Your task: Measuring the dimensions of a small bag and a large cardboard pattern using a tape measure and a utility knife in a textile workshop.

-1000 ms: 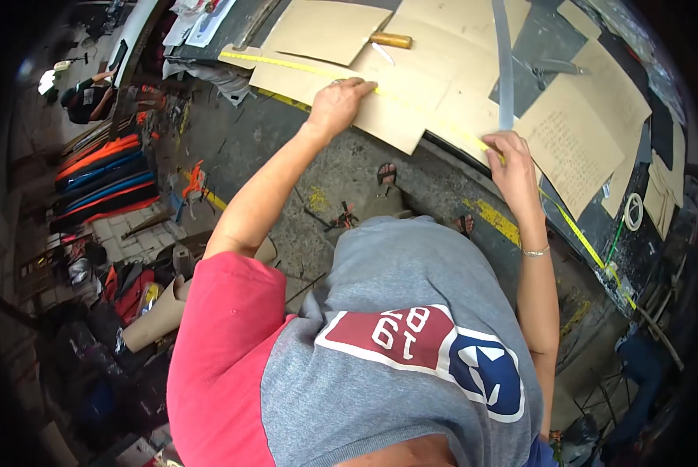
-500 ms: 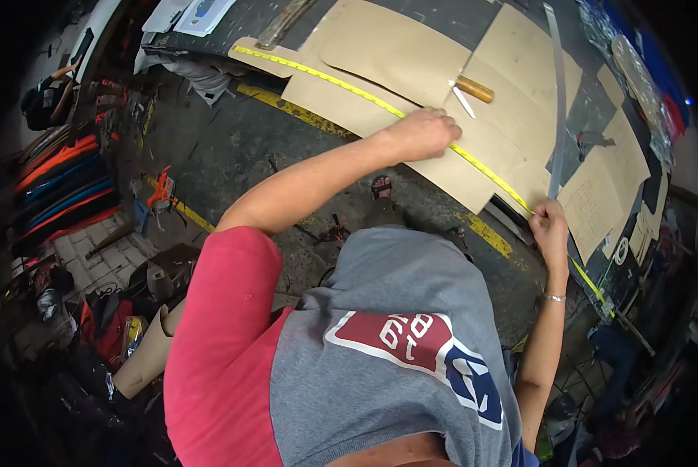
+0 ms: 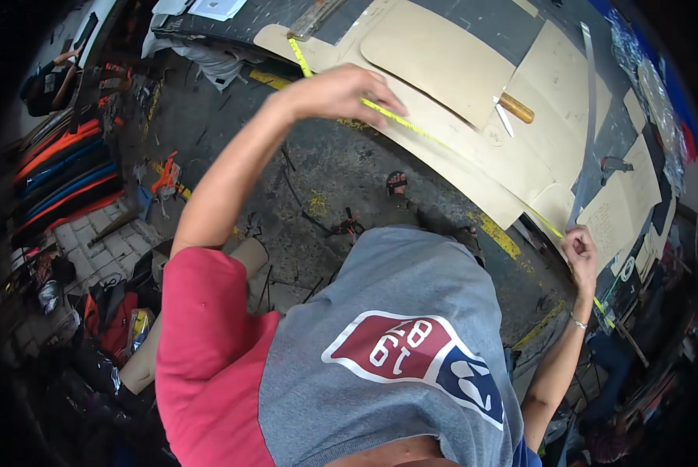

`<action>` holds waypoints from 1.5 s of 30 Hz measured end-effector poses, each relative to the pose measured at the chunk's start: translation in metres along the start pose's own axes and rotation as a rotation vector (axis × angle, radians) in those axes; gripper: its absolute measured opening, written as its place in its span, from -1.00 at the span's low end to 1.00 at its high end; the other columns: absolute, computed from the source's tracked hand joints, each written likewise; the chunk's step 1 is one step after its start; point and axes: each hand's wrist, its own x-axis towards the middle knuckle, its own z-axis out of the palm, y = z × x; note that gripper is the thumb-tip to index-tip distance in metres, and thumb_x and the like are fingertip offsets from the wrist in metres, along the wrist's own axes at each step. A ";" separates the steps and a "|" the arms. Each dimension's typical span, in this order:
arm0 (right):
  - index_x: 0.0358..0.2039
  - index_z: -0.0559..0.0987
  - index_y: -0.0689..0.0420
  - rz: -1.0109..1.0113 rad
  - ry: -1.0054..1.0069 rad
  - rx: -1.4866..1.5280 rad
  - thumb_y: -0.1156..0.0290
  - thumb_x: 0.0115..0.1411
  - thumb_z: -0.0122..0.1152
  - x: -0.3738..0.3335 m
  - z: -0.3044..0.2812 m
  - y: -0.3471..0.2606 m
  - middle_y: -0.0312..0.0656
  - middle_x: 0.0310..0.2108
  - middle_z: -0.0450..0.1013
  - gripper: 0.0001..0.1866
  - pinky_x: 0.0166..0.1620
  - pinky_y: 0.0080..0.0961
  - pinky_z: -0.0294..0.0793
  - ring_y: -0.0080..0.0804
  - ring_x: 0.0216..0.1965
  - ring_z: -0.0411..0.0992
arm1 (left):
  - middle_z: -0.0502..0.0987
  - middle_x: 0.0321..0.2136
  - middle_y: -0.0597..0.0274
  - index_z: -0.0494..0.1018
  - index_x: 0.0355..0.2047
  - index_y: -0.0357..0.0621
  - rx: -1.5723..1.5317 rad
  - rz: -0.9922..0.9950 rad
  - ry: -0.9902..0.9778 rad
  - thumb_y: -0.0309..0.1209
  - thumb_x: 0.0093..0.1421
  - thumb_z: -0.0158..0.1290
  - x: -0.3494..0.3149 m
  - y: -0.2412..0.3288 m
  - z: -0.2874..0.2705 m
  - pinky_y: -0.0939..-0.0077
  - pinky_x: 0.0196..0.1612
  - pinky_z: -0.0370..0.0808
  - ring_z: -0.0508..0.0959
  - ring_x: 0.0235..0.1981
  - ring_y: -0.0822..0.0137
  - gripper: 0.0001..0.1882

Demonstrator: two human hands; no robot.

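Note:
A yellow measuring tape (image 3: 402, 120) stretches across the near edge of a tan cardboard sheet (image 3: 458, 167). My left hand (image 3: 345, 92), somewhat blurred, is closed around the tape toward its left part. The tape bends there, and its far-left end reaches up to the sheet's corner. At the right, my right hand (image 3: 581, 253) pinches the same tape beside the table edge, and a length of it hangs on below the hand. Beyond the tape lies a knife with a wooden handle (image 3: 517, 107) and a pale blade, on top of the cardboard.
A long metal strip (image 3: 589, 117) lies across the right side of the dark table (image 3: 524, 39). A curved cardboard piece (image 3: 434, 58) and a dark-handled tool (image 3: 615, 165) are on the table, with clear plastic wrap (image 3: 637, 58) at far right. Colored material (image 3: 65, 179) is stacked at left.
My left hand has moved left and up along the tape, which now bends and lifts around it. My right hand has shifted slightly right and down, still pinching. The view has shifted a little.

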 end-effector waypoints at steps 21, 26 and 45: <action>-0.34 0.60 0.17 0.372 0.118 -0.138 0.33 0.33 0.23 0.014 0.001 0.047 -0.50 -0.53 0.39 -0.82 -0.49 -0.71 0.11 -0.77 -0.56 0.17 | 0.57 -0.51 0.45 0.64 -0.28 -0.16 -0.332 -0.840 0.659 -0.21 0.19 0.30 -0.120 -0.228 -0.084 0.75 -0.49 0.45 0.52 -0.56 0.61 -0.73; -0.41 0.58 0.20 0.407 0.117 -0.118 0.36 0.27 0.31 0.014 0.007 0.046 -0.53 -0.55 0.33 -0.81 -0.47 -0.70 0.12 -0.76 -0.54 0.18 | 0.66 -0.41 0.30 0.63 -0.25 -0.24 -0.529 -0.756 0.809 -0.27 0.18 0.30 -0.107 -0.245 -0.068 0.69 -0.36 0.61 0.65 -0.45 0.53 -0.72; -0.50 0.57 0.14 0.476 0.179 -0.179 0.30 0.23 0.38 0.019 0.010 0.051 -0.55 -0.64 0.30 -0.76 -0.57 -0.68 0.03 -0.77 -0.64 0.11 | 0.66 -0.57 0.22 0.68 -0.36 -0.17 -0.094 -0.843 1.159 -0.29 0.15 0.19 -0.095 -0.248 -0.044 0.52 -0.33 0.58 0.66 -0.54 0.44 -0.79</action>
